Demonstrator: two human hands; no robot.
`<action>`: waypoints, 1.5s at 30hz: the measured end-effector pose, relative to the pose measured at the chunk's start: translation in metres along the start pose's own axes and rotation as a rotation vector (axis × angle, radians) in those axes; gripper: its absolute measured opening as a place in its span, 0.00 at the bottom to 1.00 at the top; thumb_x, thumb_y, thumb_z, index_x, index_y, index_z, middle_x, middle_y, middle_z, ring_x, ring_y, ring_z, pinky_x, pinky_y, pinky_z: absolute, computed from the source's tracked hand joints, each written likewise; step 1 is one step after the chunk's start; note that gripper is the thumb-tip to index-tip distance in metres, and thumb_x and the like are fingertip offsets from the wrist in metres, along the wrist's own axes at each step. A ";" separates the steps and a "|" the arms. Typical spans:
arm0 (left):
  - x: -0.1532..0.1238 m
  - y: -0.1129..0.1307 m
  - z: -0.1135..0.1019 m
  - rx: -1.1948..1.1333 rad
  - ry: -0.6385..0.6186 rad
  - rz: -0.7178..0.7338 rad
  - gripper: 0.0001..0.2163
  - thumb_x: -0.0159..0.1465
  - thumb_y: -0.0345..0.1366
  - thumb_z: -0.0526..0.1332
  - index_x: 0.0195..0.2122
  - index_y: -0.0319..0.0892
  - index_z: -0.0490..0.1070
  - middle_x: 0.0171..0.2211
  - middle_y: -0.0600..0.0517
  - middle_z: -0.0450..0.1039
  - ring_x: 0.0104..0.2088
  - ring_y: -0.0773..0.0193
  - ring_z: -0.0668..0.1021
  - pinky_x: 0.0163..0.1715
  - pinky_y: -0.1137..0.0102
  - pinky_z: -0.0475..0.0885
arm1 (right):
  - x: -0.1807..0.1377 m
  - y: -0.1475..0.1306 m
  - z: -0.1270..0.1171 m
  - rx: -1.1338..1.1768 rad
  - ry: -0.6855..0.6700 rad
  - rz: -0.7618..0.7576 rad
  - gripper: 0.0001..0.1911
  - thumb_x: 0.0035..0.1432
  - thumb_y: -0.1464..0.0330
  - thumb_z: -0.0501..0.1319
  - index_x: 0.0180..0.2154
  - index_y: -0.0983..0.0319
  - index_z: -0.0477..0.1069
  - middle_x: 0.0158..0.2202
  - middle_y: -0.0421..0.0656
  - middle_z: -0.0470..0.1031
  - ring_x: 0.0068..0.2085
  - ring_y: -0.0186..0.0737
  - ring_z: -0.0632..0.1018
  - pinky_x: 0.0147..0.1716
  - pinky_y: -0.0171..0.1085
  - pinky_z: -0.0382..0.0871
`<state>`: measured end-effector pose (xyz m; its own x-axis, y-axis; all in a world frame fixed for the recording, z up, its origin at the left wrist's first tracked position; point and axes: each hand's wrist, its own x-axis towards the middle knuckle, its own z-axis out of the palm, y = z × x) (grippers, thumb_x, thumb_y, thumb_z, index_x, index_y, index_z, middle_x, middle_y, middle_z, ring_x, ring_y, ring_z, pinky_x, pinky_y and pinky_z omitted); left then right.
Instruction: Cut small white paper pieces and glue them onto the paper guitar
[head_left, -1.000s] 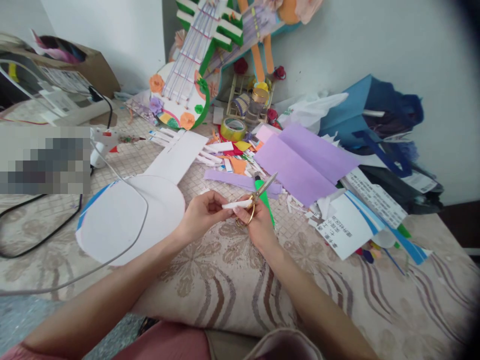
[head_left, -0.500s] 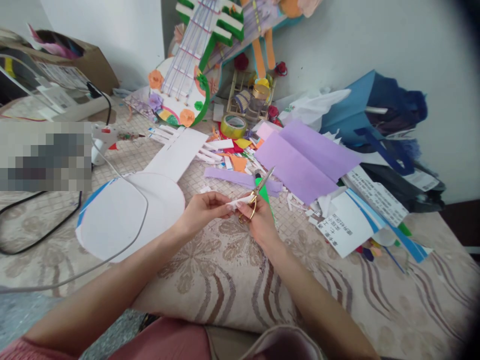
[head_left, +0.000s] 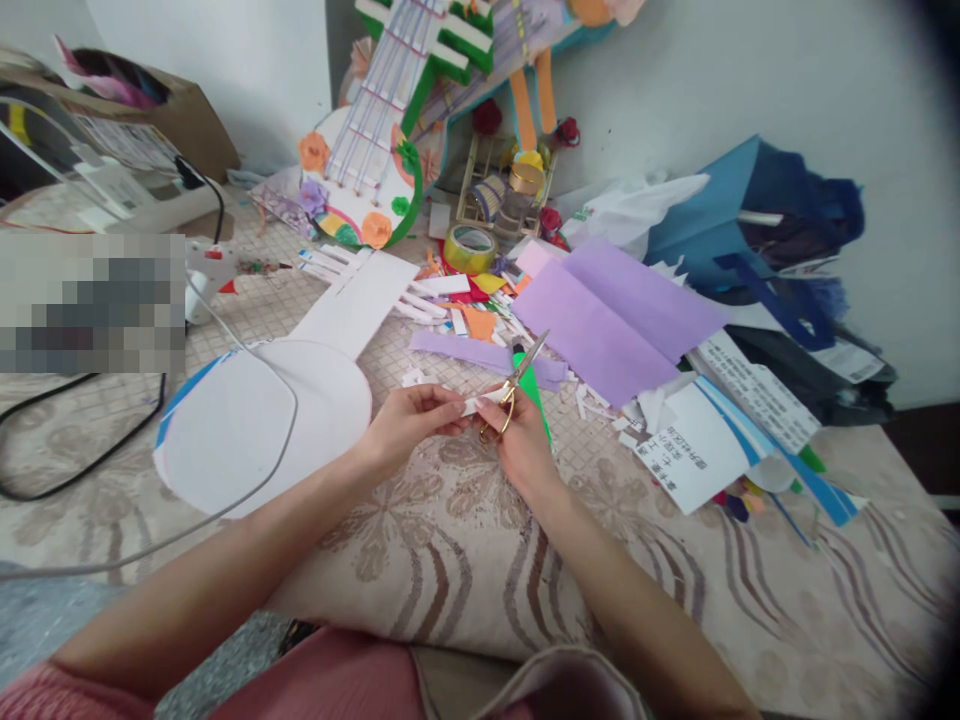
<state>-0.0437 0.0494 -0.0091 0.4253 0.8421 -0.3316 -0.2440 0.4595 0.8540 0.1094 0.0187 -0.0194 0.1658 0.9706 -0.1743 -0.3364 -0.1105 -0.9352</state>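
Note:
My left hand pinches a small white paper piece just above the patterned cloth. My right hand grips gold-handled scissors, fingers through the loops, blades pointing up and away right beside the white piece. A green paper strip lies under the scissors. Both hands are closed and nearly touch each other in the middle of the view.
A white guitar-shaped cutout lies left of my hands, crossed by a grey cable. Purple paper sheets, scraps, a tape roll and printed papers lie beyond. A decorated paper guitar leans on the wall. A blue bag sits at right.
The white piece has become shorter in my left fingers and sits lower; the scissors stay at it with the blades nearly shut. The camera has shifted slightly.

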 end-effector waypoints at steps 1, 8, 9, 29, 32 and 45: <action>0.000 0.000 0.000 -0.028 -0.003 -0.018 0.16 0.50 0.42 0.74 0.31 0.35 0.75 0.27 0.50 0.79 0.29 0.68 0.80 0.34 0.75 0.76 | 0.000 0.000 0.000 0.003 0.012 0.007 0.11 0.46 0.66 0.70 0.28 0.59 0.69 0.21 0.33 0.70 0.22 0.29 0.69 0.20 0.31 0.56; 0.001 0.003 0.001 -0.101 0.002 -0.073 0.10 0.59 0.38 0.68 0.34 0.34 0.76 0.27 0.47 0.79 0.31 0.66 0.81 0.35 0.73 0.76 | -0.001 -0.001 0.003 0.016 0.054 0.049 0.12 0.44 0.65 0.71 0.27 0.60 0.68 0.21 0.33 0.69 0.22 0.30 0.69 0.20 0.31 0.55; 0.001 0.003 0.002 -0.101 0.002 -0.072 0.10 0.60 0.38 0.68 0.34 0.34 0.76 0.27 0.47 0.79 0.31 0.65 0.81 0.35 0.73 0.77 | -0.001 -0.001 0.004 0.019 0.063 0.053 0.13 0.43 0.64 0.71 0.27 0.60 0.68 0.21 0.33 0.69 0.22 0.30 0.69 0.20 0.31 0.55; 0.003 -0.002 -0.001 0.014 0.012 0.006 0.14 0.49 0.39 0.74 0.30 0.35 0.75 0.27 0.50 0.78 0.29 0.67 0.80 0.33 0.73 0.74 | -0.001 0.007 0.005 0.026 0.054 0.019 0.11 0.45 0.65 0.69 0.28 0.59 0.69 0.24 0.33 0.70 0.24 0.31 0.69 0.23 0.33 0.59; 0.002 -0.001 -0.001 0.029 0.014 0.009 0.14 0.49 0.39 0.73 0.30 0.35 0.75 0.27 0.50 0.78 0.28 0.68 0.79 0.32 0.73 0.74 | -0.001 0.008 0.005 0.014 0.063 0.011 0.11 0.45 0.65 0.69 0.29 0.59 0.69 0.24 0.33 0.70 0.24 0.31 0.69 0.22 0.32 0.59; 0.003 0.002 0.002 0.084 0.062 0.050 0.11 0.49 0.35 0.72 0.29 0.35 0.74 0.25 0.50 0.77 0.27 0.67 0.78 0.31 0.72 0.73 | -0.003 0.008 0.004 -0.068 -0.006 -0.054 0.12 0.49 0.61 0.68 0.32 0.57 0.68 0.25 0.35 0.70 0.26 0.34 0.71 0.25 0.34 0.62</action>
<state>-0.0410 0.0522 -0.0079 0.3594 0.8803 -0.3097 -0.1883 0.3935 0.8998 0.1027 0.0159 -0.0251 0.1767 0.9768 -0.1212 -0.2635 -0.0717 -0.9620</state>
